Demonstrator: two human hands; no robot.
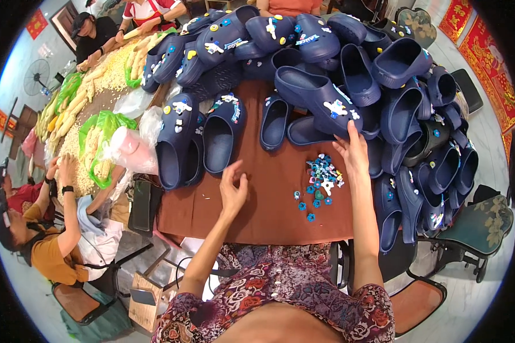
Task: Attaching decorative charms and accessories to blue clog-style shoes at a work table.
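The right hand reaches far, fingers spread and touching a navy clog just beyond the small charms, while the left hand hovers empty, fingers loosely curled, over the brown table.

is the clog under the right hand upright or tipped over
Tipped: the navy clog lies on its side on other clogs, its opening facing left, charms showing on its upper. The right hand touches its toe end.

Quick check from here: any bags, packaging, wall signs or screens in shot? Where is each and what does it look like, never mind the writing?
Green plastic bags: left of the clogs, crumpled, among corn cobs.
Clear plastic bags: beside them, crinkled.
Pink-white bag: left table edge, bulging.
Red-gold wall hangings: upper right, rectangular.
Red hanging: upper left wall.
Screens: none visible.
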